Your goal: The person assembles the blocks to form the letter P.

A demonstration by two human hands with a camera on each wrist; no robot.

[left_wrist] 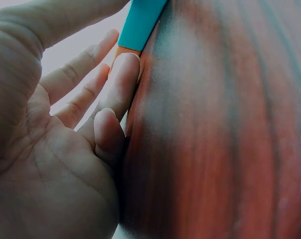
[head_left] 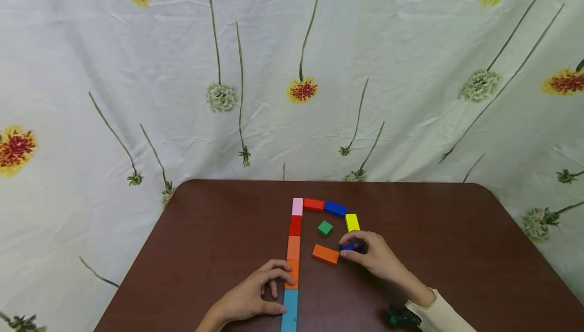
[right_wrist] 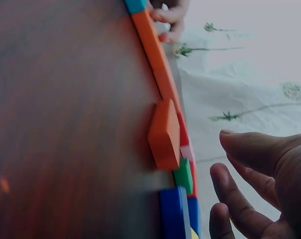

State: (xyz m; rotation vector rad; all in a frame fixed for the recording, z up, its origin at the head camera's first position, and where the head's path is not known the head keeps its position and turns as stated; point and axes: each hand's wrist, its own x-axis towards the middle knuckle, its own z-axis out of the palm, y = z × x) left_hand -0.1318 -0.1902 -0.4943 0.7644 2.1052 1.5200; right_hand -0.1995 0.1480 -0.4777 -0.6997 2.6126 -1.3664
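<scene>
A straight row of blocks runs away from me: a light-blue block (head_left: pixel 290 311) nearest, then an orange block (head_left: pixel 294 282), a lighter orange one (head_left: pixel 293 248), a red one (head_left: pixel 295 225) and a pink one (head_left: pixel 297 206). My left hand (head_left: pixel 253 294) rests along its left side, thumb at the light-blue block and fingers at the orange one. Over a dark blue block (right_wrist: pixel 174 214), partly hidden in the head view, my right hand (head_left: pixel 380 258) hovers with thumb and fingers apart. In the right wrist view its fingers stand away from that block.
From the pink block, a red block (head_left: pixel 314 204), a blue block (head_left: pixel 335 209) and a yellow block (head_left: pixel 352 222) curve rightward. Inside the curve lie a green block (head_left: pixel 325 228) and a loose orange block (head_left: pixel 326 254). A flowered cloth (head_left: pixel 274 129) hangs behind the brown table (head_left: pixel 219 220).
</scene>
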